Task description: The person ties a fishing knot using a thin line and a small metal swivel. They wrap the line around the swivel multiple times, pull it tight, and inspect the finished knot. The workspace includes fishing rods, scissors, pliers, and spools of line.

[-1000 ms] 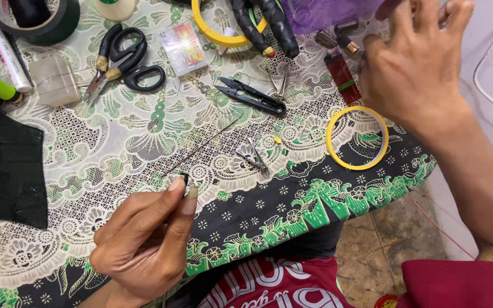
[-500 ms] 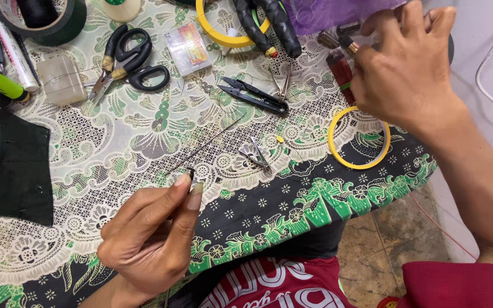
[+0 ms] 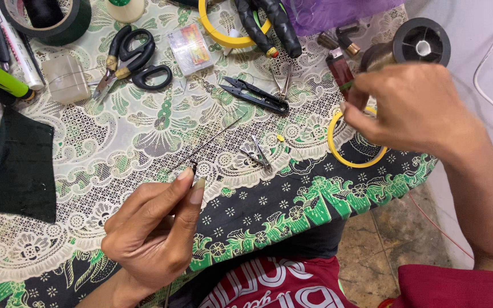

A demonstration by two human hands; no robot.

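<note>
Right hand [image 3: 412,105] drew back — left hand [image 3: 155,228] stayed pinching.

Bright, even light; soft shadows; right hand [image 3: 415,108] perhaps slightly blurred (motion).

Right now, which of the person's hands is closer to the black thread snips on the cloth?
The right. The right hand hovers just right of the snips, above the yellow ring. The left hand sits lower down, pinching a thin needle.

left hand [image 3: 152,231] pinching thin rod [image 3: 203,147], right hand [image 3: 409,105] over yellow ring [image 3: 338,149]
</note>
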